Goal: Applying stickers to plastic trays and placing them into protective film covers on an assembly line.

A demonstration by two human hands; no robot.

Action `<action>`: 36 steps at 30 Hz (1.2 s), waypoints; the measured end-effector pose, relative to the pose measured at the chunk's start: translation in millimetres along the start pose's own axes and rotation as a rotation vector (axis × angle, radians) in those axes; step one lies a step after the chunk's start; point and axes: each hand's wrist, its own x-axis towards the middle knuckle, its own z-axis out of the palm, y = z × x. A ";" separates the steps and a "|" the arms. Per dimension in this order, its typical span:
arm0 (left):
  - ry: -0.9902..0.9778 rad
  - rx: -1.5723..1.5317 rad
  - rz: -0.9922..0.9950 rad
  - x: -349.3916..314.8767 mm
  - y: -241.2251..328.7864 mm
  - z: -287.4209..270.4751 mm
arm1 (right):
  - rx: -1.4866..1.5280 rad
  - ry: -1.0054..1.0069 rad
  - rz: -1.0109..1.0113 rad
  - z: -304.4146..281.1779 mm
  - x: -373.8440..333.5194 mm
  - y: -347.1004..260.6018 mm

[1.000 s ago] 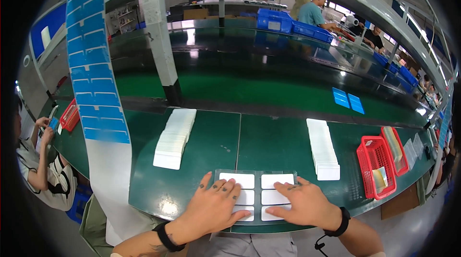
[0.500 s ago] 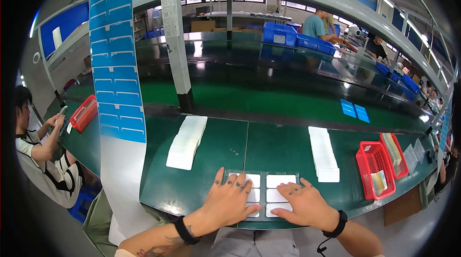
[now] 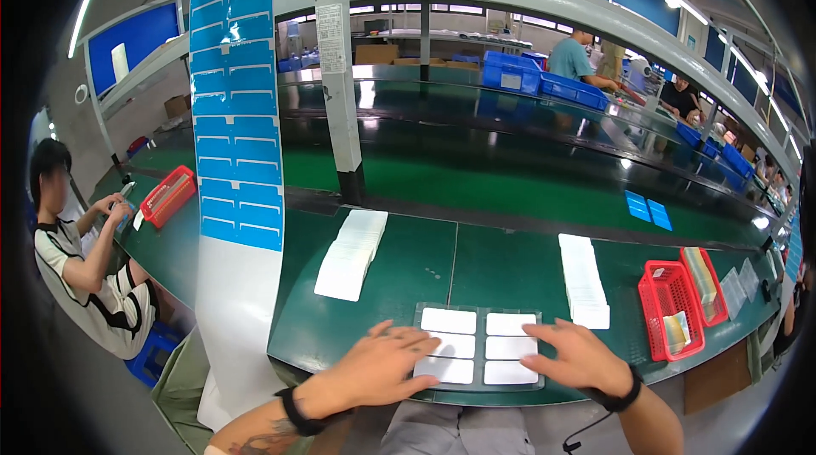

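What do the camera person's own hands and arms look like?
The left hand and right hand wear no gloves. There's a black left wristband and a black right wristband, with a thin black cord hanging by the right one. Dark tattoos mark the left forearm.

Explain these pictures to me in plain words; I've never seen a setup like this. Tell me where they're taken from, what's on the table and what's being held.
There is no machine arm here: a person works bare-handed. All the pictures come from one wide fisheye camera on that person's head, looking down, so straight edges bend. On the green table, a flat tray carries six white cards in two columns. Beyond it are two overlapping rows of white cards, and at the right, red baskets. The left hand and right hand are spread open at the tray's sides; neither appears to hold anything.
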 end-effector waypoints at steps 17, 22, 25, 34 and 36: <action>0.791 -0.567 -1.093 -185.1 -262.6 -96.5 | 0.304 -0.340 0.038 30.3 -63.9 -43.6; 0.929 -0.283 -0.995 -198.1 -307.9 -87.6 | 0.334 -0.421 -0.166 57.5 -36.9 -77.1; 0.917 -0.475 -1.019 -173.3 -312.1 -98.3 | 0.326 -0.413 -0.311 67.8 -23.0 -98.9; 0.940 -0.429 -0.868 -250.8 -187.9 -64.4 | 0.433 -0.557 -0.333 104.2 -0.1 -133.0; 0.926 -0.427 -0.834 -278.3 -138.6 -48.3 | 0.468 -0.514 -0.390 117.7 9.7 -145.2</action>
